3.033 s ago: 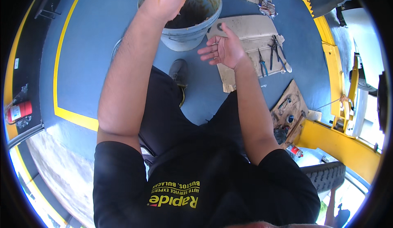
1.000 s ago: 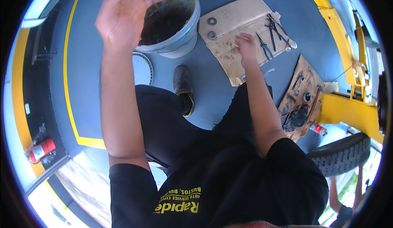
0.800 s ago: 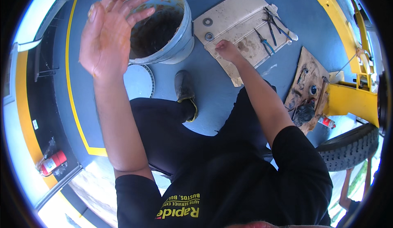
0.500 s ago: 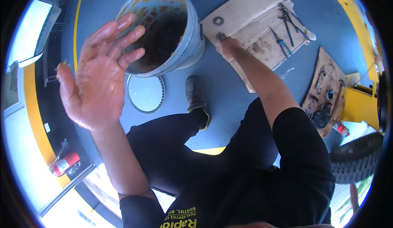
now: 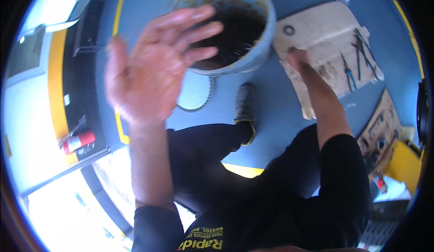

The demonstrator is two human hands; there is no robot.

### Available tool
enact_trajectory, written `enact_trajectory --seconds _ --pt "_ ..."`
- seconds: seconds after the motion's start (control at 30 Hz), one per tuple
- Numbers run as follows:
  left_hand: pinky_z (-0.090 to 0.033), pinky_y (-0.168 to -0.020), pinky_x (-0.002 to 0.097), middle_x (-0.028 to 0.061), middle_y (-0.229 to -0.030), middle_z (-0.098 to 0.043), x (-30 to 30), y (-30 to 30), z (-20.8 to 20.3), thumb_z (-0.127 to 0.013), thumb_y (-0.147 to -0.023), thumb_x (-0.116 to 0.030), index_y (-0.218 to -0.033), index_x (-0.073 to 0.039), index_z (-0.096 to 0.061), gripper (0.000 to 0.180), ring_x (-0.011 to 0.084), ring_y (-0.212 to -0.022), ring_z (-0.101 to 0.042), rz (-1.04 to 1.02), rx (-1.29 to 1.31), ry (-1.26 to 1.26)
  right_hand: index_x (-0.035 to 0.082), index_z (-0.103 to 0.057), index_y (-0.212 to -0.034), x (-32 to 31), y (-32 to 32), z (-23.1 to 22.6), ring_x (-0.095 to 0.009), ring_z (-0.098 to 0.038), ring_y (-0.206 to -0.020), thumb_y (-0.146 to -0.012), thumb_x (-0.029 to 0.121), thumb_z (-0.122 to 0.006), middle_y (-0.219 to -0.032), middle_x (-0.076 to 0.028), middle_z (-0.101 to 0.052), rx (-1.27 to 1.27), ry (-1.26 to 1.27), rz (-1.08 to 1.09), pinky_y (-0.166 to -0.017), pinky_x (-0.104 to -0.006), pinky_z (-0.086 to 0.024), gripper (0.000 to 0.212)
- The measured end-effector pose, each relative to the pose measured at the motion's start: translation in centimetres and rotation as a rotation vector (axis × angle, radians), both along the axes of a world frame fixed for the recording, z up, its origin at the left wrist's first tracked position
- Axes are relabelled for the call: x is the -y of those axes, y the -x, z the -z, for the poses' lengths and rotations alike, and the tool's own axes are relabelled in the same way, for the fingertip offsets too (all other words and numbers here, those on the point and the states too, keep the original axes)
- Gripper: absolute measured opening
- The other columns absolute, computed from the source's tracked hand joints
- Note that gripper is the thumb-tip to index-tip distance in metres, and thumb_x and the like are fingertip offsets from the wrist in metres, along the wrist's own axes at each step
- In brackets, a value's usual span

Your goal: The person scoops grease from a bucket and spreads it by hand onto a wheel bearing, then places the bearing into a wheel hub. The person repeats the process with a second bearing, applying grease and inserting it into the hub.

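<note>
Raised at the left, my left hand [image 5: 151, 73] holds nothing. Its palm is turned up, its fingers are spread, and a shiny layer of brownish grease coats the skin. Behind its fingertips stands a pale blue bucket [image 5: 267, 30], smeared inside with brown grease and dark in the middle. My right hand [image 5: 299, 59] reaches down to a flattened cardboard sheet [image 5: 325, 23]. Its fingers are closed on a small ring-shaped bearing, mostly hidden under them. Just beyond lies a grey metal ring [image 5: 288, 30]. Pliers [image 5: 348, 73] with blue handles and other dark pliers [image 5: 361, 50] rest on the cardboard.
A round white lid [image 5: 195, 93] lies on the blue floor beside my shoe [image 5: 246, 102]. At the right are a second, stained cardboard [image 5: 382, 116] with parts, a yellow metal piece [image 5: 402, 166] and a tyre [image 5: 384, 225]. A red fire extinguisher [image 5: 79, 142] is at the left.
The view has shifted, so the bucket, cardboard and hands appear farther right. My left hand stays raised and spread. My right hand stays down at the bearing, which its fingers now cover more.
</note>
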State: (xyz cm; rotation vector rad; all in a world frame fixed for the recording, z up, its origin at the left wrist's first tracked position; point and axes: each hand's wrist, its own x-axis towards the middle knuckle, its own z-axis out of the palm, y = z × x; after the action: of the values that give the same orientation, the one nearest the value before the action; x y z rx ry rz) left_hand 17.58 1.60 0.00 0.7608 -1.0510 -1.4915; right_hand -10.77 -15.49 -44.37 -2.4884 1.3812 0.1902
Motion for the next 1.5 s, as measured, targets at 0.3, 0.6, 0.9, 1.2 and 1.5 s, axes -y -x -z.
enact_trajectory --seconds 0.3,0.6,0.9,1.2,1.5 --pt "-0.031 -0.121 0.0564 0.035 -0.162 -0.03 0.8 2.9 -1.3 -0.035 -0.094 -0.08 -0.153 0.002 -0.043 0.101 0.0512 -0.15 -0.031 -0.111 -0.301 -0.058 0.017 -0.062 -0.08 -2.3 6.3 1.7 -0.009 -0.051 -0.055 -0.092 0.037 -0.075 -0.07 0.003 -0.057 1.366 -1.277 1.225 -0.05 -0.0237 -0.041 0.027" --pt "-0.013 -0.129 0.0622 0.0346 -0.167 -0.011 3.3 6.7 -2.8 -0.045 -0.097 -0.068 -0.16 0.008 -0.012 0.104 0.0521 -0.156 -0.008 0.013 -0.935 0.058 0.007 -0.066 -0.117 -15.6 0.8 -26.5 -0.006 -0.054 -0.078 -0.103 0.033 -0.066 -0.092 0.003 -0.063 1.615 -0.839 0.968 -0.068 -0.0257 -0.046 0.029" --pt "-0.016 -0.126 0.0671 0.0379 -0.163 -0.012 3.3 11.5 -3.1 -0.034 -0.095 -0.08 -0.156 0.012 -0.01 0.112 0.0576 -0.153 -0.009 0.062 -0.957 0.083 -0.005 -0.063 -0.102 -15.1 -3.2 -41.5 -0.016 -0.062 -0.069 -0.103 0.034 -0.066 -0.075 -0.011 -0.065 1.581 -0.164 0.417 -0.064 -0.0351 -0.049 0.039" --pt "-0.031 -0.121 0.0569 0.0337 -0.153 -0.041 3.7 11.9 -3.1 -0.034 -0.096 -0.079 -0.141 0.009 -0.048 0.099 0.0493 -0.145 -0.037 0.089 -0.682 0.28 -0.002 -0.063 -0.099 -19.0 -3.4 -42.3 -0.014 -0.061 -0.064 -0.103 0.036 -0.065 -0.077 -0.008 -0.065 1.526 -0.509 0.363 -0.059 -0.0313 -0.05 0.039" --pt "-0.026 -0.125 0.0558 0.0381 -0.151 -0.043 3.8 12.5 -2.8 -0.036 -0.095 -0.08 -0.141 0.009 -0.052 0.102 0.0512 -0.147 -0.035 0.029 -0.733 0.319 -0.004 -0.062 -0.095 -16.1 -3.4 -43.5 -0.013 -0.06 -0.061 -0.102 0.041 -0.065 -0.071 -0.011 -0.065 1.52 -0.242 0.574 -0.057 -0.0319 -0.049 0.046"
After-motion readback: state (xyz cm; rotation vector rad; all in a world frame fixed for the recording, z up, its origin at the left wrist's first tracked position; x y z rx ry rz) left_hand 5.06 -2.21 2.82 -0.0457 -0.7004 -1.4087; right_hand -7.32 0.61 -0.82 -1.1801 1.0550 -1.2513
